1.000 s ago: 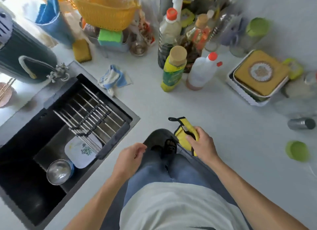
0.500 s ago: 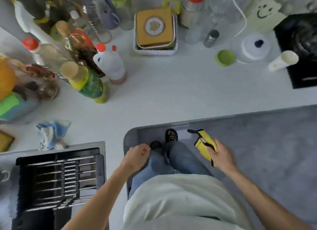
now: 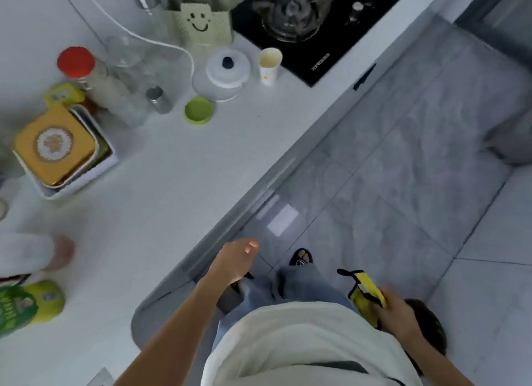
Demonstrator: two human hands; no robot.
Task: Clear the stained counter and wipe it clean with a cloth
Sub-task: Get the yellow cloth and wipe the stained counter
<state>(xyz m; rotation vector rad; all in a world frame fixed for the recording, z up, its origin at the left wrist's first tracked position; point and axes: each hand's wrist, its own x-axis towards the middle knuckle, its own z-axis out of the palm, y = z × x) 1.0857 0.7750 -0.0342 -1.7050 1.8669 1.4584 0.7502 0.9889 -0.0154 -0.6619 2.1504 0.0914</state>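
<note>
A yellow cloth (image 3: 365,295) with black trim is held in the right hand (image 3: 398,313), low at the right beside the person's hip and over the grey tiled floor (image 3: 403,161), well apart from the table (image 3: 161,184). The right fingers are curled round the cloth, so that part of it is hidden in the fist. The left hand (image 3: 234,263) is seen just off the table's front edge, above the floor; its fingers are loosely curled and nothing is held in them.

On the white table a green lid (image 3: 198,109) lies near the middle, with a small metal shaker (image 3: 157,99) just to its left and a white pot lid (image 3: 227,69) with a dark knob behind it. A paper cup (image 3: 269,64) stands beside that lid, close to the black hob (image 3: 311,17). A pale holder (image 3: 201,20) with a smiling face is set at the back. To the left, a red-capped jar (image 3: 83,69) lies tilted, and a yellow mat (image 3: 54,145) rests on a white tray (image 3: 86,178). A green bottle (image 3: 26,305) is seen blurred at the left edge.
</note>
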